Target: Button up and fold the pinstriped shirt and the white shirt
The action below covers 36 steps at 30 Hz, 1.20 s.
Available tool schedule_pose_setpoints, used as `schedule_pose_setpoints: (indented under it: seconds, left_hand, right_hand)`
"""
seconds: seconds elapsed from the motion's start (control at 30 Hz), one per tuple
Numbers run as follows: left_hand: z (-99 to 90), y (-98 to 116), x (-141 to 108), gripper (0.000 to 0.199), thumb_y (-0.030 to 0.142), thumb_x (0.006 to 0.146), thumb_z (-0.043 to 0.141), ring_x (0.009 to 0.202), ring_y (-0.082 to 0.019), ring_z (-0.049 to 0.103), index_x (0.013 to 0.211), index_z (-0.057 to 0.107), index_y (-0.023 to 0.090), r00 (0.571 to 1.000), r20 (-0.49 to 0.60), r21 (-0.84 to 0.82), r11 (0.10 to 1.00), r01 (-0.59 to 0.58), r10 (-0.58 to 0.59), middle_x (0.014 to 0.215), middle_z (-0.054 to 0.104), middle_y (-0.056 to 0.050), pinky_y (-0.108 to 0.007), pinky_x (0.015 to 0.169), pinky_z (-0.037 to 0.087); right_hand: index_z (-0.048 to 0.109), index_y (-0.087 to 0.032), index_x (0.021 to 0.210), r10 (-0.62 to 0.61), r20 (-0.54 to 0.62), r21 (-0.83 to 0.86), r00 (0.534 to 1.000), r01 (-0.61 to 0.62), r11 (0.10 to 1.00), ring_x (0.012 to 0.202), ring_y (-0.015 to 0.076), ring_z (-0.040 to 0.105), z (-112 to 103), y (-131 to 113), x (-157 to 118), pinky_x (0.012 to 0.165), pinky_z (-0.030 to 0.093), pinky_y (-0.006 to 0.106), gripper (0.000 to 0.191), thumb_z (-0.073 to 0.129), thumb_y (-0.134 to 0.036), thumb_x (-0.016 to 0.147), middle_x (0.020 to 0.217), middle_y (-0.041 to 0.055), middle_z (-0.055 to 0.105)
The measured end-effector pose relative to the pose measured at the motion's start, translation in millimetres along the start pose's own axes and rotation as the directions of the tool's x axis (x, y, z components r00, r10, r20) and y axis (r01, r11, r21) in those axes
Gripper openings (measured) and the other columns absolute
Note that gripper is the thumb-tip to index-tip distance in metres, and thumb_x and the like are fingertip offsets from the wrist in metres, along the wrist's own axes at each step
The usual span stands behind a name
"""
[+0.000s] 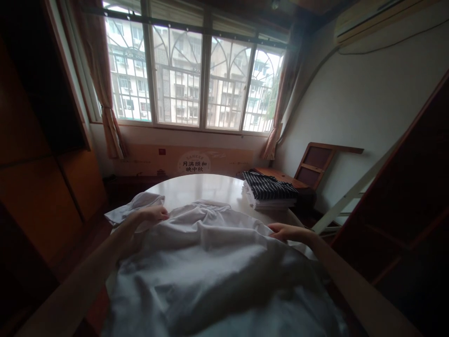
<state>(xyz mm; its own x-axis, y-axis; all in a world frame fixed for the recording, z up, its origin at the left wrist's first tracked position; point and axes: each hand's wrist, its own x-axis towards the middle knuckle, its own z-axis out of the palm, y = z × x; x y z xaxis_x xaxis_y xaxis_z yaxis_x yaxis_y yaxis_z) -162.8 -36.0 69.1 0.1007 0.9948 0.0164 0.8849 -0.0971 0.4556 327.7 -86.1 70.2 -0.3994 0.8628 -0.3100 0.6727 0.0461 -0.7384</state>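
Note:
A white shirt (210, 248) lies spread across the round white table (178, 187), its collar end toward the window and its lower part draping over the near edge. One sleeve extends to the left, past my left forearm. My left hand (154, 214) is closed on the cloth at the shirt's left shoulder. On the opposite side, my right hand (286, 231) pinches the cloth near the right shoulder. The right sleeve is mostly hidden by my hand and the folds.
A stack of folded clothes (270, 189), black striped on top and white below, stands at the table's far right. Behind it is a wooden chair (312, 164). A white ladder-like frame (347, 201) leans at right. Orange cabinets (35, 196) stand at left; a printed box (168, 159) lies under the window.

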Motion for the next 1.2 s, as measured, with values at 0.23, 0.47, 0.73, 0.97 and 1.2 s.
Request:
schedule_pose_setpoints:
  seconds: [0.23, 0.47, 0.73, 0.97, 1.2]
  left_hand:
    - [-6.0, 13.3, 8.4, 0.028, 0.027, 0.082, 0.036, 0.084, -0.023, 0.057, 0.09, 0.061, 0.016, 0.943, -0.33, 0.262, 0.957, 0.128, -0.036, 0.092, 0.063, -0.01, -0.032, 0.071, 0.042]
    - [59.9, 20.1, 7.7, 0.042, 0.024, 0.082, 0.04, 0.118, -0.026, 0.039, 0.123, 0.043, 0.014, 0.87, -0.446, 0.419, 0.908, -0.003, 0.208, 0.129, 0.045, -0.013, -0.038, 0.098, 0.029]
    - [82.2, -3.3, 16.4, 0.047, 0.042, 0.086, 0.031, 0.123, -0.023, 0.038, 0.125, 0.045, 0.021, 0.971, -0.208, 0.335, 0.941, -0.043, 0.118, 0.132, 0.044, -0.01, -0.039, 0.102, 0.025]
    - [80.9, -2.5, 16.8, 0.047, 0.042, 0.085, 0.032, 0.123, -0.022, 0.037, 0.126, 0.044, 0.023, 0.972, -0.209, 0.328, 0.944, -0.033, 0.106, 0.133, 0.044, -0.007, -0.038, 0.103, 0.024]
    - [78.6, -7.5, 24.2, 0.045, 0.039, 0.087, 0.029, 0.125, -0.021, 0.035, 0.126, 0.045, 0.024, 0.982, -0.146, 0.332, 0.941, -0.065, 0.119, 0.134, 0.043, -0.005, -0.039, 0.103, 0.023]
  right_hand:
    - [0.058, -0.016, 0.09, -0.157, -0.663, -0.185, 0.732, 0.042, 0.982, 0.082, 0.0202, 0.056, -47.3, -0.8, -3.1, 0.073, 0.045, 0.031, 0.025, 0.053, -0.034, 0.073, 0.087, 0.0068, 0.061]
    - [0.049, -0.012, 0.116, -0.325, -0.679, -0.612, 0.659, -0.263, 0.746, 0.112, 0.0288, 0.045, -3.7, 9.2, 31.8, 0.093, 0.036, 0.039, 0.047, 0.057, -0.025, 0.072, 0.118, 0.017, 0.052]
    - [0.048, -0.019, 0.123, -0.213, -0.346, -0.618, 0.914, -0.051, 0.785, 0.121, 0.0234, 0.04, 25.1, 42.9, 27.0, 0.101, 0.03, 0.034, 0.053, 0.047, -0.045, 0.077, 0.13, 0.0095, 0.047]
    - [0.034, -0.012, 0.134, -0.021, -0.309, -0.651, 0.951, -0.195, 0.734, 0.13, 0.0253, 0.023, 27.9, 35.1, 22.2, 0.106, 0.02, 0.037, 0.065, 0.032, -0.049, 0.082, 0.141, 0.011, 0.029]
    - [0.04, -0.015, 0.131, -0.052, -0.307, -0.64, 0.95, -0.166, 0.751, 0.129, 0.0247, 0.028, 27.3, 20.1, 16.0, 0.105, 0.023, 0.036, 0.061, 0.038, -0.048, 0.08, 0.139, 0.0103, 0.033]
